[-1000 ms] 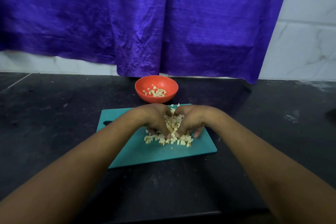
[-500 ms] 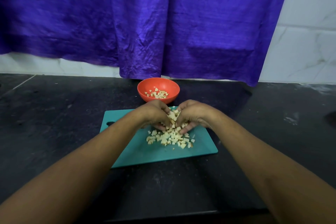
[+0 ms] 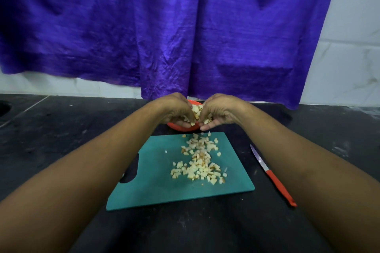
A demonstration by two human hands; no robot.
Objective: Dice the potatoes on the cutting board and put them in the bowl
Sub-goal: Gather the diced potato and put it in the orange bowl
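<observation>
**Transfer of diced potato to the bowl, head view.** The left hand (image 3: 176, 111) and right hand (image 3: 220, 112) meet with their fingers curled inward. Together they cup a scooped share of diced potato (image 3: 199, 162) over the orange bowl (image 3: 183, 128). The bowl sits just beyond the far edge of the teal cutting board (image 3: 153, 183) and is largely hidden by the hands. Most of the diced potato lies in a loose trail on the board, running from its far edge toward its near right part. One stray cube sits apart toward the board's left. A red-handled knife (image 3: 274, 177) rests on the black countertop (image 3: 61, 133) just right of the board, and neither hand touches it. A purple cloth (image 3: 185, 26) hangs well behind the board.

Probable hazards:
- Cubes may slip through the gap under the cupped fingers and land between board and bowl.
- If the hands part off-centre, cubes may fall outside the rim.
- A forearm returning to the board could nudge the knife.
</observation>
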